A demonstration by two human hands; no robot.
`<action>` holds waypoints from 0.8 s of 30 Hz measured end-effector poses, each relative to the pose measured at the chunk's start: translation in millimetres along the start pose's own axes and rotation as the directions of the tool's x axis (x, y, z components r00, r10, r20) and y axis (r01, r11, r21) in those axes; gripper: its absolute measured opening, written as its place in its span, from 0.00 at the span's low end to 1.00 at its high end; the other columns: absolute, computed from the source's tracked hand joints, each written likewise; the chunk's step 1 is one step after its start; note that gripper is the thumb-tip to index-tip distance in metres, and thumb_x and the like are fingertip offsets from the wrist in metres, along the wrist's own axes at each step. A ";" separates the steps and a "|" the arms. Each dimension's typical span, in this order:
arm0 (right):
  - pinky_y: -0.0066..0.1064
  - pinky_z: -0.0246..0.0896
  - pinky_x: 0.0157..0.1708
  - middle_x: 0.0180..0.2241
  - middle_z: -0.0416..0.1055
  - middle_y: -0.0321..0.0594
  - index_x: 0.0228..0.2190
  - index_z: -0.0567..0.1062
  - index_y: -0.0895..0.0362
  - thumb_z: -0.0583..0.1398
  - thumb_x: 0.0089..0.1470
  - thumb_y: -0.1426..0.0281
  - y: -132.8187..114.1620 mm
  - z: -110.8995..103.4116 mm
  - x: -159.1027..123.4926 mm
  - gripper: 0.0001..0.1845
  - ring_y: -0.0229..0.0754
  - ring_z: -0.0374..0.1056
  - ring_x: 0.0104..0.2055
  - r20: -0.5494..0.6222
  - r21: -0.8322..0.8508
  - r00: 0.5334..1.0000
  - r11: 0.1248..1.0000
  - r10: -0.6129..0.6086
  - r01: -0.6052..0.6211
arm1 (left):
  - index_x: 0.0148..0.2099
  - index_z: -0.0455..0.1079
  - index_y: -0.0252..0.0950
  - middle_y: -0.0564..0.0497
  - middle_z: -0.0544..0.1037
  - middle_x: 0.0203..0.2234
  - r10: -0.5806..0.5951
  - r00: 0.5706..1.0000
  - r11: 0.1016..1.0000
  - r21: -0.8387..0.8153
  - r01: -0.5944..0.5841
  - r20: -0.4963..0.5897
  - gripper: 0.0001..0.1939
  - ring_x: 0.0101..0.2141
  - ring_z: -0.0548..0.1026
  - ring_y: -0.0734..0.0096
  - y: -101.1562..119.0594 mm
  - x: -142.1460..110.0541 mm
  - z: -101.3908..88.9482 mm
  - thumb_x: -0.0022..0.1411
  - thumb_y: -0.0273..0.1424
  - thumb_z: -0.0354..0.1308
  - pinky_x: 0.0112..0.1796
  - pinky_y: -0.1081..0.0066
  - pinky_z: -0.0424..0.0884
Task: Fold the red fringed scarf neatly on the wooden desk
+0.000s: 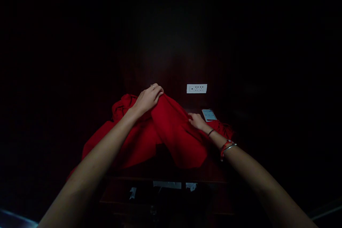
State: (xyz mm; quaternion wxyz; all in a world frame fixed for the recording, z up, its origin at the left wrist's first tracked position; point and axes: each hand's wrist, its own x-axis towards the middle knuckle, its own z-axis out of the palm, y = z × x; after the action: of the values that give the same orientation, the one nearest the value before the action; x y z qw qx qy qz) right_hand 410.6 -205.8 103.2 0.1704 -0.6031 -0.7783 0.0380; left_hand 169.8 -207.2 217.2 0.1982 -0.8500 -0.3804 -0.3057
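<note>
In a very dark room, I saw a person's bare forearms reach in from eight and four o'clock, with twelve straight ahead of the person. Nearest, at six o'clock, pale scraps [167, 185] showed in a shadowy space below the front edge of a dark worktop [165, 179].

Above that edge, a large red cloth [177, 131] sprawled across the worktop from eight o'clock round to four, its left part bunched in folds. One broad flap angled down toward five o'clock.

The right hand [197, 121], at four o'clock, pinched the flap's edge between thumb and fingers; a thin dark band [211, 133], a red-and-white band and a silver bangle [231, 146] circled that wrist and forearm. The left hand [148, 99], at nine o'clock near the centre, wore a ring [152, 86] and gripped the cloth's upper edge with curled fingers.

Just beyond the right hand, toward three o'clock, lay a flat, pale-faced rectangle [209, 114]. Farther off, at two o'clock, a white socket plate [197, 88] stood out against the dark wall.
</note>
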 end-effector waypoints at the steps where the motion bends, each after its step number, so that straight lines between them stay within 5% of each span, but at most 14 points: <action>1: 0.24 0.55 0.37 0.40 0.70 0.46 0.40 0.69 0.60 0.50 0.49 0.76 12.5 -7.0 0.6 0.15 0.41 0.65 0.41 -0.030 -0.031 0.998 0.998 0.055 -0.056 | 0.39 0.63 0.35 0.46 0.68 0.35 -0.019 1.000 0.999 0.032 0.019 0.002 0.11 0.36 0.67 0.66 -8.1 -2.6 -2.7 0.61 0.31 0.41 0.38 0.69 0.63; 4: 0.24 0.55 0.35 0.37 0.71 0.45 0.37 0.71 0.59 0.50 0.48 0.78 48.8 -36.7 0.3 0.15 0.41 0.66 0.39 -0.080 -0.094 0.977 0.974 0.198 -0.205 | 0.39 0.64 0.34 0.45 0.68 0.35 -0.071 0.997 0.993 0.094 0.070 0.008 0.12 0.36 0.67 0.65 -34.0 -10.1 -4.9 0.61 0.32 0.41 0.38 0.68 0.63; 8: 0.25 0.54 0.35 0.37 0.70 0.45 0.36 0.71 0.60 0.50 0.45 0.81 70.0 -97.9 -2.6 0.16 0.40 0.65 0.38 -0.351 -0.085 0.901 0.949 0.257 -0.304 | 0.39 0.65 0.35 0.47 0.71 0.33 -0.099 0.979 0.994 0.052 0.091 0.176 0.15 0.34 0.69 0.66 -53.7 -18.3 -4.3 0.60 0.38 0.43 0.36 0.71 0.63; 11: 0.27 0.54 0.36 0.36 0.70 0.46 0.37 0.70 0.61 0.49 0.46 0.82 64.4 -153.7 -9.1 0.17 0.40 0.63 0.38 -0.583 -0.084 0.794 0.958 0.175 -0.273 | 0.41 0.66 0.36 0.50 0.73 0.33 -0.137 0.946 0.989 -0.013 0.147 0.294 0.19 0.33 0.70 0.67 -56.9 -24.0 -11.7 0.54 0.45 0.50 0.35 0.73 0.63; 15: 0.29 0.53 0.38 0.37 0.69 0.49 0.39 0.70 0.65 0.48 0.50 0.78 54.4 -214.1 -26.0 0.16 0.39 0.63 0.39 -0.754 -0.111 0.651 0.958 0.091 -0.263 | 0.40 0.68 0.38 0.54 0.74 0.34 -0.199 0.943 0.977 -0.020 0.212 0.269 0.20 0.33 0.69 0.68 -66.6 -30.0 -36.3 0.50 0.45 0.53 0.35 0.75 0.63; 19: 0.29 0.52 0.38 0.36 0.69 0.49 0.36 0.71 0.66 0.48 0.47 0.79 54.8 -231.2 -46.1 0.16 0.38 0.63 0.39 -0.791 -0.187 0.610 0.931 0.047 -0.314 | 0.40 0.67 0.34 0.54 0.72 0.35 -0.344 0.939 0.935 0.087 0.345 -0.020 0.13 0.35 0.67 0.74 -83.8 -31.0 -63.1 0.58 0.35 0.46 0.38 0.75 0.62; 22: 0.27 0.53 0.35 0.35 0.70 0.48 0.36 0.71 0.66 0.48 0.45 0.81 55.7 -220.0 -60.4 0.17 0.37 0.64 0.37 -0.824 -0.177 0.565 0.936 0.028 -0.303 | 0.42 0.64 0.31 0.52 0.70 0.37 -0.434 0.816 0.845 0.141 0.515 -0.382 0.13 0.38 0.65 0.73 -87.9 -28.2 -75.7 0.59 0.27 0.41 0.42 0.70 0.60; 24: 0.27 0.54 0.34 0.33 0.71 0.47 0.36 0.71 0.65 0.47 0.44 0.82 58.3 -210.3 -68.1 0.18 0.37 0.65 0.35 -0.848 -0.137 0.528 0.942 0.048 -0.307 | 0.43 0.62 0.30 0.51 0.69 0.37 -0.447 0.723 0.808 0.108 0.579 -0.527 0.12 0.38 0.65 0.73 -85.6 -25.6 -82.0 0.59 0.27 0.41 0.42 0.70 0.61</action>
State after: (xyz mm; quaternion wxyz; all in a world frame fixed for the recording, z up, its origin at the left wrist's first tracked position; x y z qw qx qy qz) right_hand 544.6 -285.7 270.4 0.4305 -0.6421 -0.5344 -0.3418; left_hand 60.4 -213.2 269.2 0.3041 -0.5726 -0.5789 -0.4945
